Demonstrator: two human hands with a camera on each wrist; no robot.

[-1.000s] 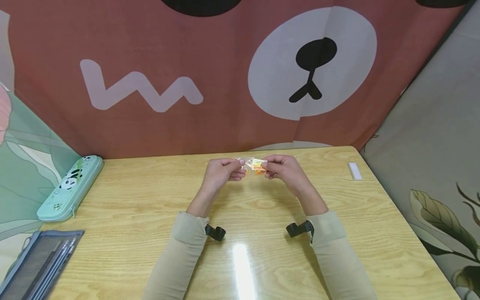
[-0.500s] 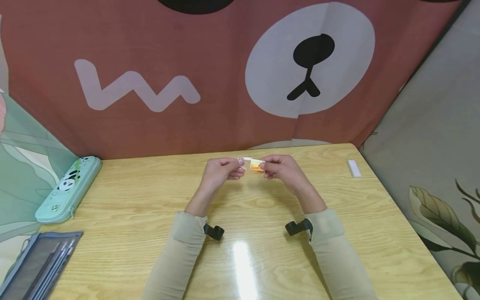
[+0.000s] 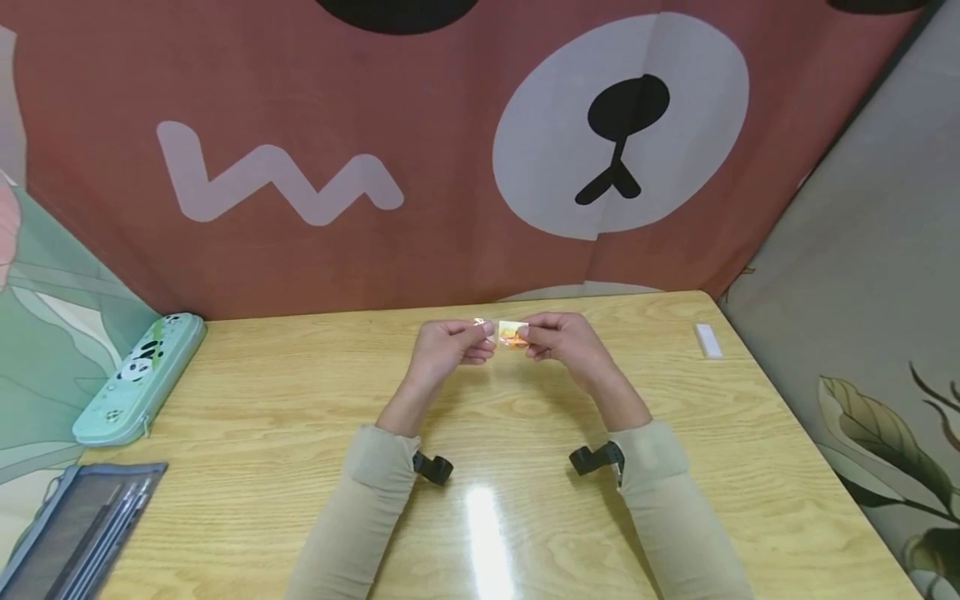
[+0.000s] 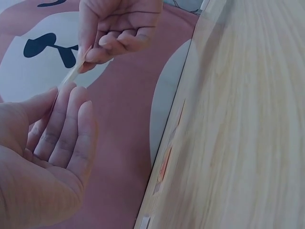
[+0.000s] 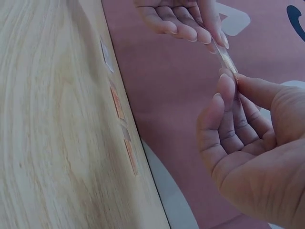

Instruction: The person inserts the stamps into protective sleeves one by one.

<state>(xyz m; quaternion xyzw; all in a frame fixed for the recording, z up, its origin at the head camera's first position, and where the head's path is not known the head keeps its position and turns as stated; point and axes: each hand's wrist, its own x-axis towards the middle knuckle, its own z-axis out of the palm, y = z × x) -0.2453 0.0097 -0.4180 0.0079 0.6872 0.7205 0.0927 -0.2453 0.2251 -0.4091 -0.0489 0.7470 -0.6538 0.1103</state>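
Above the far part of the wooden table [image 3: 517,433], both hands hold a small flat packet [image 3: 513,334] with a yellow-and-orange print and a clear plastic film. The left hand [image 3: 442,350] pinches its clear left end between thumb and fingers. At the printed right end, the right hand [image 3: 570,350] pinches it the same way. Seen nearly edge-on in the left wrist view, the packet [image 4: 71,74] is a thin strip between the two sets of fingertips. The right wrist view shows the strip [image 5: 227,62] likewise. What the packet contains cannot be made out.
A mint panda pencil case [image 3: 140,379] lies at the far left, a mesh zip pouch [image 3: 82,529] with pens nearer. A white block [image 3: 708,341] sits far right. Thin orange pieces [image 5: 116,102] show along the table edge; whether objects or reflections is unclear. A bear-print curtain [image 3: 450,250] hangs behind.
The left hand has shifted slightly right, nearer the right hand. The clear film that showed stretched between them is now mostly out of sight, and the printed face shows flatter. Both grips stay.
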